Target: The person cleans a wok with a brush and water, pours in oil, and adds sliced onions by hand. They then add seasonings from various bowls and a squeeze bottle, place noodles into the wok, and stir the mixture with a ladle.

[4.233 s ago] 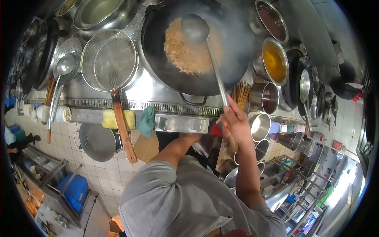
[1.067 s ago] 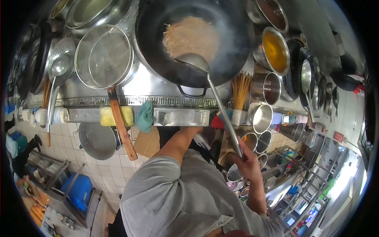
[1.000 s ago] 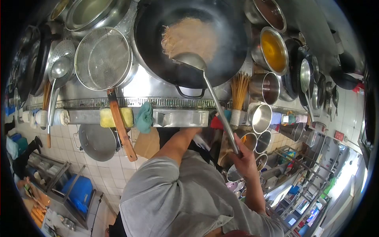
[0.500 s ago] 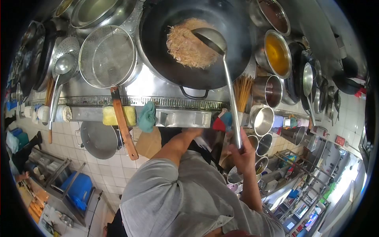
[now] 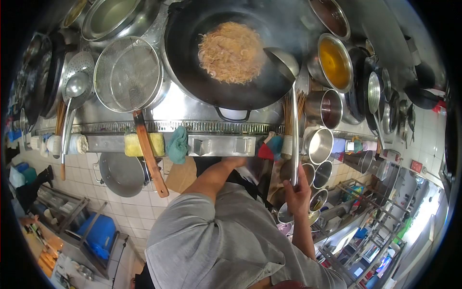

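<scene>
My right hand (image 5: 299,195) is closed round the end of a long steel ladle (image 5: 295,130). The ladle's bowl sits at the right inner side of a large black wok (image 5: 211,91), apart from the food. A round, browned patch of noodle-like strands (image 5: 228,53) lies in the middle of the wok, with a little steam at the right. My left hand (image 5: 237,162) rests low at the counter's front edge, beneath a metal holder (image 5: 221,146); its fingers are hidden.
Left of the wok lies a mesh strainer (image 5: 127,72) with a wooden handle jutting past the edge. A yellow sponge (image 5: 144,144) and green cloth (image 5: 177,144) lie along the front. Bamboo brush (image 5: 288,120), bowl of orange-yellow liquid (image 5: 334,62) and steel pots (image 5: 318,146) stand right.
The ladle has moved right, off the noodle-like strands to the wok's side, its handle now more upright. My right hand has shifted slightly. The food lies flatter and rounder.
</scene>
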`<state>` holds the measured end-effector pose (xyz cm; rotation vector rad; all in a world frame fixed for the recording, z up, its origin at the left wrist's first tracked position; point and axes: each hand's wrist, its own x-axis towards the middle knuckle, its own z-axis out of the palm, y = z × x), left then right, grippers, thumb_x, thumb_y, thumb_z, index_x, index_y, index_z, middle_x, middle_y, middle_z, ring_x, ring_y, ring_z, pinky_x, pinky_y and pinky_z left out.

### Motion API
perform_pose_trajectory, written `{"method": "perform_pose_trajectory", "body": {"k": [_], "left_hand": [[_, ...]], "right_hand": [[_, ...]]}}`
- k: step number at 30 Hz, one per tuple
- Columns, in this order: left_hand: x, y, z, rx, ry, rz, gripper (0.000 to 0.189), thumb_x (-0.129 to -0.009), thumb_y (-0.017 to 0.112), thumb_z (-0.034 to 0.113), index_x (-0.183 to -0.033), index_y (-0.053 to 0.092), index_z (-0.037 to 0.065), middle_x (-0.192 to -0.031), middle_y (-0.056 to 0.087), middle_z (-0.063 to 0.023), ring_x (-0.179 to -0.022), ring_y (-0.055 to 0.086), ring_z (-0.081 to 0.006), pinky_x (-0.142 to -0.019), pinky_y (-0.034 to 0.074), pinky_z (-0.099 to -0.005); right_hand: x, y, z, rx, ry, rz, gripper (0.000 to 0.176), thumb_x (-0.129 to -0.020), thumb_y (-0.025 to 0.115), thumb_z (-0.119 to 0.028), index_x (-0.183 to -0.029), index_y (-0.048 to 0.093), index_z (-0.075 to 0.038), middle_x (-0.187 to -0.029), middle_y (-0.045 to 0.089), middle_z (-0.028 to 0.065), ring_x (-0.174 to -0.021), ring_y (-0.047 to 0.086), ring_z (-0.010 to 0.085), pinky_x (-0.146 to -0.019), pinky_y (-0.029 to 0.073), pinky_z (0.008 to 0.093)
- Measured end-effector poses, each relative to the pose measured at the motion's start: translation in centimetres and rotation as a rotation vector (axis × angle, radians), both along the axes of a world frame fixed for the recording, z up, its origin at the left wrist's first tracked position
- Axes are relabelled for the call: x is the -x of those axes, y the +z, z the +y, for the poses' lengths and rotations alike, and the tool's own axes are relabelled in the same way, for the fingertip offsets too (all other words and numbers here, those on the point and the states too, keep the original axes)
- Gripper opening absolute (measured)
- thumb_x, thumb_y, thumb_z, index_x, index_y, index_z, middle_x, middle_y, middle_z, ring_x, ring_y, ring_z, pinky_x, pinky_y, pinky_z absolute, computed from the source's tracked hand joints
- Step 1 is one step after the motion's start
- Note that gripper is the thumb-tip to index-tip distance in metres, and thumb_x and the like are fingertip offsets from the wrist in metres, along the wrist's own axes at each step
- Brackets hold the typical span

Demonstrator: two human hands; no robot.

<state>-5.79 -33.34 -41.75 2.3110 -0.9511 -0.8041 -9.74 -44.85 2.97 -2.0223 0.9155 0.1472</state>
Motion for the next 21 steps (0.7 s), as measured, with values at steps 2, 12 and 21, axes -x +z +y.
{"method": "perform_pose_trajectory", "body": {"k": [2,12,21], "left_hand": [[-2.5,6.6,1.8,0.114,-0.042,-0.076,0.035,-0.089,0.058,0.022,-0.117,0.07,0.005,-0.126,0.066,-0.0257,-0.122,0.062,-0.0431,-0.106,0.047,-0.0537],[-4.3,12.5,9.6,-0.449,0.456,0.384,0.067,-0.087,0.064,0.045,-0.142,0.06,0.008,-0.14,0.061,-0.0256,-0.131,0.057,-0.0428,-0.111,0.046,-0.0503],[-3.2,5.2,14.5,-0.144,0.815,0.317,0.076,-0.084,0.073,0.058,-0.14,0.062,0.008,-0.144,0.059,-0.0231,-0.131,0.058,-0.0397,-0.112,0.045,-0.0447]], "right_hand": [[0.2,-0.3,0.4,0.037,-0.031,-0.079,0.067,-0.096,0.069,-0.006,-0.157,0.043,-0.005,-0.13,0.068,0.0093,-0.114,0.063,0.0137,-0.097,0.051,0.0292],[4.4,-7.7,1.0,-0.028,-0.284,-0.18,0.071,-0.095,0.066,-0.002,-0.16,0.037,-0.009,-0.113,0.07,0.005,-0.067,0.059,0.0049,-0.058,0.049,0.0225],[0.6,-19.3,3.6,0.153,-0.222,-0.46,0.069,-0.098,0.063,-0.004,-0.159,0.032,0.0,-0.113,0.065,0.0127,-0.086,0.064,0.0167,-0.074,0.054,0.0323]]}}
